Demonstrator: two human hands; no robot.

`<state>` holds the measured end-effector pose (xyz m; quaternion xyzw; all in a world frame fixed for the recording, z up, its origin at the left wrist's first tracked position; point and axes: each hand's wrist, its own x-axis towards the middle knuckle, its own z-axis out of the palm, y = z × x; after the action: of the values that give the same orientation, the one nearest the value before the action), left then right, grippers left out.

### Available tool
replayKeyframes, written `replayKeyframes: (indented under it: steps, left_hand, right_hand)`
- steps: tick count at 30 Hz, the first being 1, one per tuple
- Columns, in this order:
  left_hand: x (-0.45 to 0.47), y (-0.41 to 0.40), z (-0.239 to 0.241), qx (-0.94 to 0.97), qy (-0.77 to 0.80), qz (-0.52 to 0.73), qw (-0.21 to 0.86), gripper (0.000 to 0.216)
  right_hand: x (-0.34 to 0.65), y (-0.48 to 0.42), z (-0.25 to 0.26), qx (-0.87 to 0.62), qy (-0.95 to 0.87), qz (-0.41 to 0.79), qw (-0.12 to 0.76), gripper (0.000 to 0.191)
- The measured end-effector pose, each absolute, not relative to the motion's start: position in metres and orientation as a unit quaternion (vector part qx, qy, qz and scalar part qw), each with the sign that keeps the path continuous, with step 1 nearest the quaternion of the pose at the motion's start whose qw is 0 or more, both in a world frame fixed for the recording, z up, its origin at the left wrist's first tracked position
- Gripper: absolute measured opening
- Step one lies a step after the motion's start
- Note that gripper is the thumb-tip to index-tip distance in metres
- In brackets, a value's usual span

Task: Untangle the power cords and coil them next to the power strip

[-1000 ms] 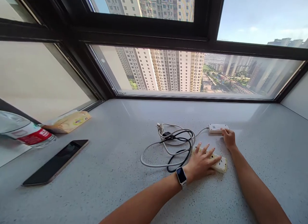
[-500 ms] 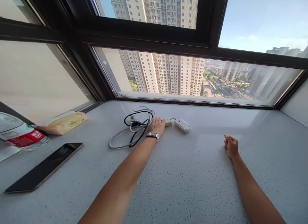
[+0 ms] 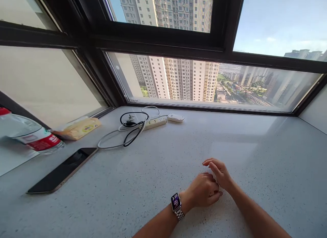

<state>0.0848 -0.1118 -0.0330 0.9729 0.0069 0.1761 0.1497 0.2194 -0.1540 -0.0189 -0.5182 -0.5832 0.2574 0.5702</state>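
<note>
My left hand (image 3: pixel 204 190), with a smartwatch (image 3: pixel 176 201) on its wrist, is low over the speckled white counter (image 3: pixel 133 183). Its fingers are curled and point right, and its palm is hidden. Just beyond it is my right hand (image 3: pixel 219 171), close to or touching the left one. The right forefinger and thumb stretch out to the left, slightly apart, with nothing visible between them. Farther back, beyond both hands' reach of contact, lies a cream power strip (image 3: pixel 155 123). A small white device (image 3: pixel 176 118) lies at its right end.
Looped black and grey cables (image 3: pixel 131 132) lie left of the power strip. A dark tablet or large phone (image 3: pixel 63 169), a yellow tissue pack (image 3: pixel 81 128) and a plastic bottle with a red label (image 3: pixel 43 139) are at the left. Dark window frames (image 3: pixel 163 48) border the counter.
My left hand has let go of the power strip and come back toward me, to the right. The strip, cables and white device have shifted left. My right hand has moved left and its fingers have unfolded.
</note>
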Motion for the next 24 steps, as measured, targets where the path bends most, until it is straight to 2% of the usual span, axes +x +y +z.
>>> replayKeyframes:
  steps: [4, 8, 14, 20, 24]
  left_hand:
    - [0.086, -0.116, -0.043, 0.974, -0.049, 0.176, 0.136, 0.017]
    - [0.086, -0.111, -0.043, 0.975, -0.084, 0.177, 0.109, 0.013]
    - [0.082, -0.104, -0.039, 0.96, -0.036, 0.246, 0.129, 0.015]
    - [0.076, -0.107, -0.036, 0.95, -0.018, 0.274, 0.149, 0.02]
    - [0.077, -0.11, -0.037, 0.947, -0.032, 0.269, 0.17, 0.027]
  right_hand:
    - [0.189, -0.173, -0.018, -0.438, -0.637, 0.366, 0.517, 0.048]
    - [0.197, -0.181, -0.017, -0.474, -0.668, 0.319, 0.477, 0.04]
    - [0.207, -0.178, -0.017, -0.54, -0.66, 0.24, 0.463, 0.037]
    - [0.208, -0.176, -0.019, -0.502, -0.663, 0.276, 0.482, 0.037]
    - [0.206, -0.172, -0.027, -0.539, -0.628, 0.29, 0.48, 0.041]
